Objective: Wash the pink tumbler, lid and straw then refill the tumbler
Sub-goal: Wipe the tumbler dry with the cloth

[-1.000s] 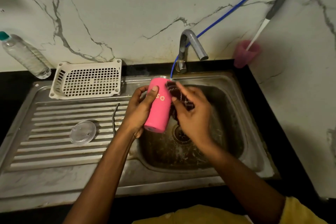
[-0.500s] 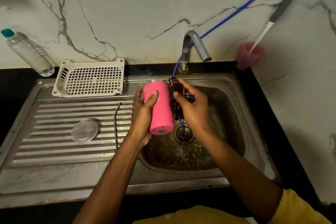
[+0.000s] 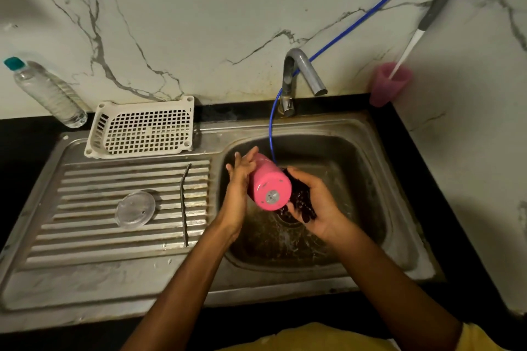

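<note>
The left hand (image 3: 238, 188) is raised over the sink basin (image 3: 362, 179), forearm angled up from the lower left and wrist nearly straight. Its fingers (image 3: 248, 155) are extended and lie flat along the left wall of the pink tumbler (image 3: 269, 188), pointing toward the tumbler's far end. They press on the wall and do not wrap it.

The tumbler is tilted, with its base toward the camera and a small round silver label on that base. It sits between the two hands, above the drain.

The right hand (image 3: 319, 202) comes in from the lower right, palm turned up and inward. Its fingers (image 3: 296, 211) are curled around a dark scrubbing cloth (image 3: 302, 196) and cup it against the tumbler's right side and lower edge.

A thin blue hose (image 3: 270, 128) drops from the wall to a point just beyond the left fingertips, at the tumbler's far end. The grey tap (image 3: 299, 71) stands further beyond the fingers.

Well to the left of the left fingers, on the ribbed drainboard (image 3: 85, 236):
- the clear lid (image 3: 135, 209) lies flat;
- the bent metal straw (image 3: 184, 202) lies between the lid and the left hand, apart from both.

A white perforated basket (image 3: 142, 128) sits at the drainboard's far edge. On the black desk (image 3: 28, 134), a clear bottle (image 3: 48, 94) with a teal cap leans on the wall at far left. A pink cup (image 3: 385, 85) holding a grey-handled brush (image 3: 427, 14) stands far beyond the right fingers, in the corner.
</note>
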Motion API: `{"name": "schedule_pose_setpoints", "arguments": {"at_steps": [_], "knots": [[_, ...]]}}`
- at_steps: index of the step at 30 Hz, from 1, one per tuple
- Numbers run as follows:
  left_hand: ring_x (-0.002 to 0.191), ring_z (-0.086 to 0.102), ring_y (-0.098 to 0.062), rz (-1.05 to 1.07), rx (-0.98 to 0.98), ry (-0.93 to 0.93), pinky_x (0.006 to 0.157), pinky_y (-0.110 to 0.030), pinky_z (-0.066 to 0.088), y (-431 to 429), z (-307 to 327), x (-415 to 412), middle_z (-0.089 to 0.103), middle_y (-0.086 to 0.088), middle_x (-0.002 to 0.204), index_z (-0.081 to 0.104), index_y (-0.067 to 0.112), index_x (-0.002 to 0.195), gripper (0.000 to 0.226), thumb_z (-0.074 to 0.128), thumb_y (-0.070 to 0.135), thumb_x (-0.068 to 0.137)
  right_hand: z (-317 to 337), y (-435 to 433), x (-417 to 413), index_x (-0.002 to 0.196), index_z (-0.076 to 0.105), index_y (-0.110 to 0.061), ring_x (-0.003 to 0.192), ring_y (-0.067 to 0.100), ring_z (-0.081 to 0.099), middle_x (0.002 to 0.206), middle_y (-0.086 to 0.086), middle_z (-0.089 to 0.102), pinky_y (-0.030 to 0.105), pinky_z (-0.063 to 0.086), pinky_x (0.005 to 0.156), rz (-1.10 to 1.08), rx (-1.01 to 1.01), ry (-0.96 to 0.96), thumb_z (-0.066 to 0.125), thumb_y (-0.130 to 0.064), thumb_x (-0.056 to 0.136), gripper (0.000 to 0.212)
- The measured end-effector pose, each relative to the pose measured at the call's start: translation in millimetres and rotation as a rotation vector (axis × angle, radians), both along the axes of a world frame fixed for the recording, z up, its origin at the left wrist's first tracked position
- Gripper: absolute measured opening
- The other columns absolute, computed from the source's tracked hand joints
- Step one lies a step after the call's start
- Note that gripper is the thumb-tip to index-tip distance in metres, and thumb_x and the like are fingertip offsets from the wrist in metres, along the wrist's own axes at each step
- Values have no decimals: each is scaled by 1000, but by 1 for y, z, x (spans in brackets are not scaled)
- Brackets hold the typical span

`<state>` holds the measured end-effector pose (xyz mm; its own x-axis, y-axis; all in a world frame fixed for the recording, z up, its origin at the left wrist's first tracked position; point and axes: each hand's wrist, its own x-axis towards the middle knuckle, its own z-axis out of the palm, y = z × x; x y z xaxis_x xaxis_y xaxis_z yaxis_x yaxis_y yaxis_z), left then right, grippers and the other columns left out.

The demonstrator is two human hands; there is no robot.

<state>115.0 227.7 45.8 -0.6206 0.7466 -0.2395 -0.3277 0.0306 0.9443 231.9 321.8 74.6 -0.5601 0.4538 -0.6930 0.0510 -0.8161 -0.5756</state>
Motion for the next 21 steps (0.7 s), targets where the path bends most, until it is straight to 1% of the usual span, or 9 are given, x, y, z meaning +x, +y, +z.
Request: {"name": "schedule_pose_setpoints", "arguments": {"at_steps": [2, 5, 7, 9, 11, 14, 16, 19, 21], "knots": [[156, 2, -21, -115, -18, 136, 125, -57, 10, -2, 7, -3, 14, 1, 169, 51, 67, 129, 66, 64, 56, 65, 0, 6, 1, 96, 70, -17, 54, 10, 64, 70, -1, 69, 16, 47, 38, 33, -21, -65, 63, -32, 92, 17], [156, -7, -19, -415, -227, 465, 124, -58, 6, -9, 16, -16, -7, 5, 169, 12, 70, 141, 106, 68, 57, 52, 3, 11, 1, 91, 71, -21, 52, 9, 64, 71, -1, 70, 14, 46, 36, 17, -50, -80, 63, -36, 91, 17], [156, 0, -21, -543, -288, 610, 124, -57, 14, -17, 21, -22, -4, 9, 168, -3, 74, 140, 120, 77, 58, 52, 4, 16, 3, 92, 72, -20, 54, 9, 65, 74, 0, 71, 14, 46, 36, -2, -54, -75, 65, -37, 90, 18], [150, 18, -23, -490, -323, 864, 120, -56, 28, -21, 25, -23, 17, 4, 163, 3, 65, 146, 123, 79, 64, 49, 6, 20, 5, 96, 72, -19, 54, 10, 65, 74, 1, 72, 14, 46, 37, 13, -40, -69, 67, -37, 90, 20], [135, 38, -21, -327, -280, 1052, 109, -52, 41, -19, 26, -22, 39, 2, 146, 28, 43, 147, 110, 76, 67, 51, 10, 22, 6, 95, 73, -17, 56, 10, 64, 76, 1, 70, 14, 46, 36, 59, -26, -59, 67, -37, 89, 21], [112, 54, -14, -165, -146, 1069, 92, -38, 49, -17, 21, -21, 52, 8, 123, 47, 26, 130, 88, 77, 59, 55, 18, 21, 7, 90, 75, -19, 56, 10, 62, 78, 0, 69, 14, 46, 36, 124, -3, 4, 66, -35, 89, 19], [108, 59, -11, -136, -112, 973, 88, -30, 50, -20, 19, -16, 56, 12, 119, 48, 27, 129, 85, 79, 56, 55, 20, 21, 9, 111, 74, -16, 65, 12, 66, 94, 2, 71, 17, 48, 39, 123, 65, 64, 65, -31, 91, 27], [110, 60, -6, -104, -100, 914, 90, -26, 51, -23, 12, -12, 55, 22, 120, 49, 31, 131, 85, 82, 54, 55, 22, 23, 13, 128, 66, -19, 100, 20, 72, 116, 3, 73, 27, 58, 70, 64, 401, 140, 64, -14, 93, 36], [111, 61, -10, -72, -98, 905, 92, -31, 53, -24, 8, -11, 58, 12, 124, 50, 29, 131, 87, 83, 52, 54, 27, 26, 18, 128, 67, -23, 112, 15, 68, 120, -3, 73, 28, 55, 89, 76, 781, 118, 69, -10, 90, 40]]}}
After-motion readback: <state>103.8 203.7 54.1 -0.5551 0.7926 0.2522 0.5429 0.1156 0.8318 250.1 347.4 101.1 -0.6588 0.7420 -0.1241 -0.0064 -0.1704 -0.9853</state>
